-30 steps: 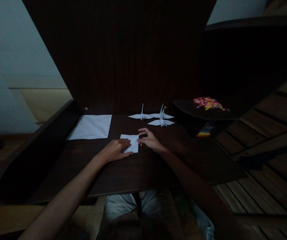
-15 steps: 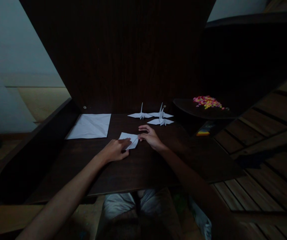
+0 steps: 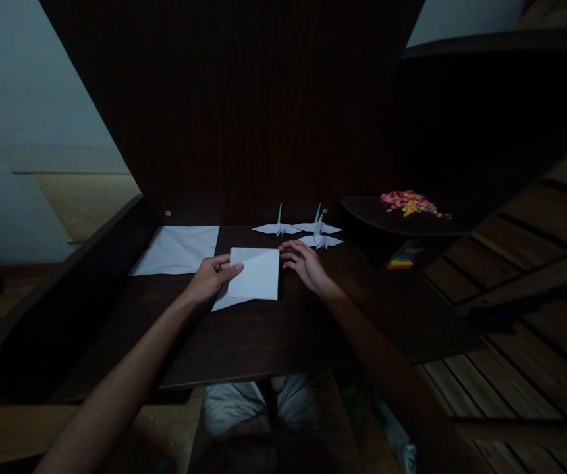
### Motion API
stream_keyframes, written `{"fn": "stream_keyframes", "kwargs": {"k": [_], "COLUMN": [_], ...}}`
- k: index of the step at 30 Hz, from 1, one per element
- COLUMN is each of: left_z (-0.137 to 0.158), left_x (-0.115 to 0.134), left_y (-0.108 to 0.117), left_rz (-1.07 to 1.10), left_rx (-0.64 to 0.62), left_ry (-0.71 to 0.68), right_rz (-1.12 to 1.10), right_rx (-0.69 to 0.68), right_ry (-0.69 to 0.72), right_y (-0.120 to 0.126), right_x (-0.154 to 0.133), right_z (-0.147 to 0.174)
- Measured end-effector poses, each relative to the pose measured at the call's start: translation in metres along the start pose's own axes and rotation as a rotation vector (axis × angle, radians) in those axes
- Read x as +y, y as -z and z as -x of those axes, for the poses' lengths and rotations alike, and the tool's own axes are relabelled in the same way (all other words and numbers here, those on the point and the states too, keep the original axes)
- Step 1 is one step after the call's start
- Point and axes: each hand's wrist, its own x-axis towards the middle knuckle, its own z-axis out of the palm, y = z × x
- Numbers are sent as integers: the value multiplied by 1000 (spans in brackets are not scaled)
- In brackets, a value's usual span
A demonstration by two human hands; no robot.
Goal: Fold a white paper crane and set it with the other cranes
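Note:
A folded square of white paper [image 3: 258, 276] is raised in front of me, with a loose flap showing under its lower left side. My left hand [image 3: 210, 276] pinches its left edge, thumb on top. By the paper's right edge is my right hand [image 3: 307, 264], its fingers spread and slightly curled; the fingertips come close to the edge, and whether they touch it is hard to see. Behind the hands stand three white paper cranes [image 3: 279, 229], grouped near the back panel. A larger creased white sheet [image 3: 177, 249] lies flat to the left.
The dark wooden desk [image 3: 243, 355] has a raised side wall [image 3: 66, 296] on the left and a tall back panel [image 3: 263, 118]. On a small corner shelf [image 3: 377, 220] at right sits a pile of pink and yellow bits [image 3: 409, 202]. A colourful packet [image 3: 404, 258] is below it.
The paper was lying on the desk as a smaller-looking folded piece under my left hand. Now my left hand grips its left side, lifted and opened to a square. My right hand has shifted slightly right.

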Motion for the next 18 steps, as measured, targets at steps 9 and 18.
{"fn": "stream_keyframes", "kwargs": {"k": [9,18], "left_z": [-9,-11], "left_x": [-22,-18], "left_y": [-6,4], "left_rz": [-199,-835], "left_rx": [-311,105], "left_ry": [165,-460], "right_rz": [430,758], "right_rx": [-413,-117], "right_ry": [-146,15], "right_y": [-14,-3], "right_x": [14,16], "right_z": [10,6]}}
